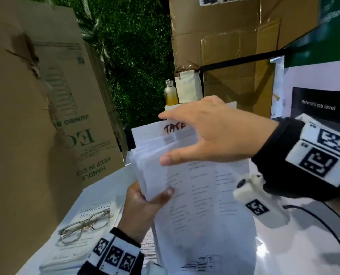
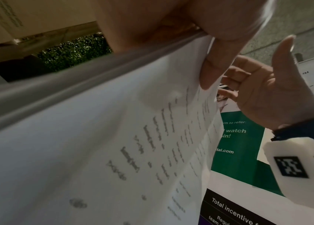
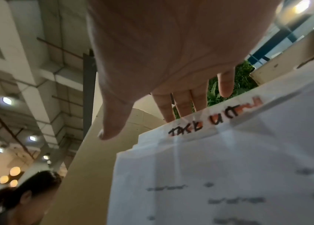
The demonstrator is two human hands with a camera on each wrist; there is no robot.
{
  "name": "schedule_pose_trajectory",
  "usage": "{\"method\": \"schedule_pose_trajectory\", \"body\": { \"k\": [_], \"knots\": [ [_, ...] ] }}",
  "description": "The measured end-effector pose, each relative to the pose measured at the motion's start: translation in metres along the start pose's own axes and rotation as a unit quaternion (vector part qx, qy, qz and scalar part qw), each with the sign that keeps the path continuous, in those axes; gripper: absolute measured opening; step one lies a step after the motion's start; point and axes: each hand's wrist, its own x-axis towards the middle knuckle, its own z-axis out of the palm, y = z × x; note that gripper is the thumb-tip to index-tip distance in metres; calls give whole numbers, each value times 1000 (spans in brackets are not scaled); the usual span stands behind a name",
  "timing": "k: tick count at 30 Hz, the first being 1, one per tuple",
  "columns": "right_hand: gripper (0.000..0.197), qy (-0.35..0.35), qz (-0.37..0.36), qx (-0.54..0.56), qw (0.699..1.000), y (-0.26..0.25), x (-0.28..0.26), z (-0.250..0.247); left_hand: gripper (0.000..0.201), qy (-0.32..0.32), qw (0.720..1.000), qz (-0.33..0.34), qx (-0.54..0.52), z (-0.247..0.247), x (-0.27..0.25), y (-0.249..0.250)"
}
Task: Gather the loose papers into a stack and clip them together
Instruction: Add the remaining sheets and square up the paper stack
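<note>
**Papers held upright over the worktop**

Left of the stack of papers (image 1: 195, 175), glasses (image 1: 86, 225) lie on a book (image 1: 82, 235). The left hand (image 1: 143, 209) grips the stack's lower left edge above the white worktop (image 1: 109, 181); the right hand (image 1: 214, 133), fingers straight, rests at its top edge.

glasses (image 1: 85, 225) on book (image 1: 80, 235), left of papers (image 1: 201, 195)

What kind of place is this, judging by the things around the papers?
Probably an office storage corner or event booth: large cardboard boxes, an artificial green wall, and a referral poster beside the white table.
</note>
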Motion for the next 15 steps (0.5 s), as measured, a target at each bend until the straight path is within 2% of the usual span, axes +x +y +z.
{"method": "schedule_pose_trajectory", "body": {
  "k": [4, 9, 11, 12, 14, 15],
  "knots": [
    [91, -31, -10, 29, 999, -7, -6, 3, 33, -20, 1000, -6, 3, 1, 0, 2],
    [97, -46, -27, 11, 998, 3, -5, 14, 35, -25, 1000, 13, 10, 3, 1, 2],
    [95, 46, -7, 105, 993, 15, -8, 11, 32, -19, 1000, 4, -10, 3, 3, 0],
    [94, 113, 14, 168, 979, 26, -12, 10, 27, -14, 1000, 1, -20, 2, 3, -1],
    [97, 220, 77, 285, 930, 55, -23, 20, 20, -5, 999, 2, -35, -1, 3, -5],
    [103, 242, 112, 354, 897, 68, -29, 30, 21, -1, 999, 1, -46, -1, 3, -5]
  ]
}}
